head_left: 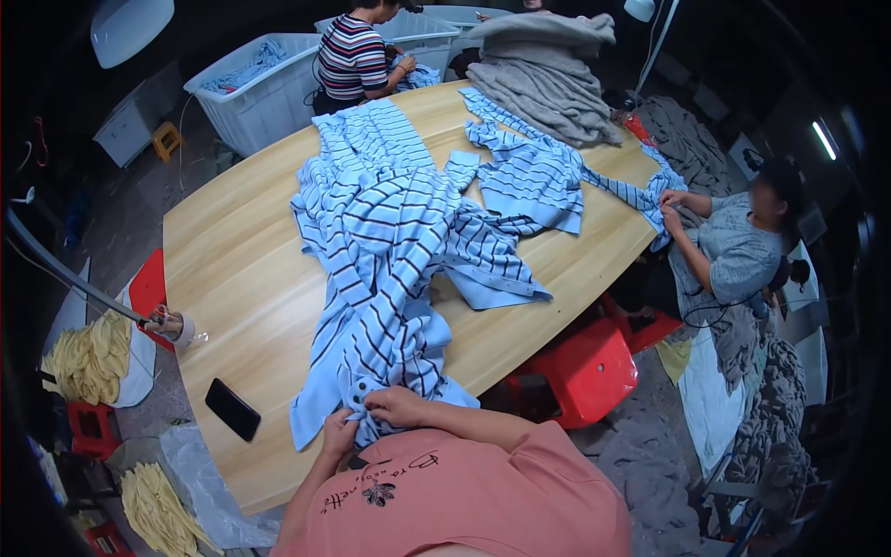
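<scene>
A light blue knit garment with dark stripes point(394, 320) reaches over the near edge of the wooden table point(246, 306). My left hand point(341, 431) pinches the blue cloth at that edge, beside a strip with dark buttons point(362, 386). Just to its right, my right hand point(394, 407) is closed on the same garment, its fingertips close to the buttons. What lies between my fingers is too small to make out. More striped garments point(371, 186) are heaped beyond it, and another striped piece point(529, 181) spreads toward the right.
A black phone point(232, 409) lies left of my hands. Two co-workers point(357, 56) point(738, 237) handle striped cloth at the far and right edges. Grey cloth point(548, 84) is piled at the back. Red stools point(585, 371), a white bin point(251, 102) and yellow bundles point(93, 357) surround the table.
</scene>
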A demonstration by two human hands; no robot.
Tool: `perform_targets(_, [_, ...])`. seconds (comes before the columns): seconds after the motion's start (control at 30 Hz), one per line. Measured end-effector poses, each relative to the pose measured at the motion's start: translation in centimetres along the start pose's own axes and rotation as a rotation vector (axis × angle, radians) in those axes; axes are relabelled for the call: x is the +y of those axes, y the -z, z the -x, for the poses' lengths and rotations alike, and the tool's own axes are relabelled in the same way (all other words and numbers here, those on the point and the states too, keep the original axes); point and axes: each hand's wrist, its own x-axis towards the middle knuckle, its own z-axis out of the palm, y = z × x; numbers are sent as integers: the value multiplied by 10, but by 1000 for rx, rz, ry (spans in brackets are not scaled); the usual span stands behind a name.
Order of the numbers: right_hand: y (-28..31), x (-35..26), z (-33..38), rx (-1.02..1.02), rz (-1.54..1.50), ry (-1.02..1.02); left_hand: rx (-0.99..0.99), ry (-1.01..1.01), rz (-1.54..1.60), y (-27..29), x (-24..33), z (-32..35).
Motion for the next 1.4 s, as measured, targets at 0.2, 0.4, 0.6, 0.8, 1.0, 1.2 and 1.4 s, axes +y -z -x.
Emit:
perform_targets(0.2, [-6, -1, 7, 155, -47, 52, 29, 20, 64, -4, -13, 8])
perform_targets(0.4, [-5, -4, 7, 158, -46, 55, 28, 41, 80, -3, -15, 6])
perform_targets(0.6, [-7, -1, 7, 165, -30, 76, 51, 32, 99, -4, -16, 7])
perform_targets(0.8, [-6, -2, 8, 158, -34, 53, 50, 43, 101, -4, -16, 7])
perform_targets(1.0, [-5, 1, 7, 159, -14, 79, 54, 32, 93, -4, -16, 7])
perform_targets(1.2, [-1, -2, 9, 132, -44, 32, 58, 88, 83, -8, -9, 10])
perform_targets(1.4, [-3, -7, 17, 74, 101, 103, 221, -99, -204, -15, -20, 15])
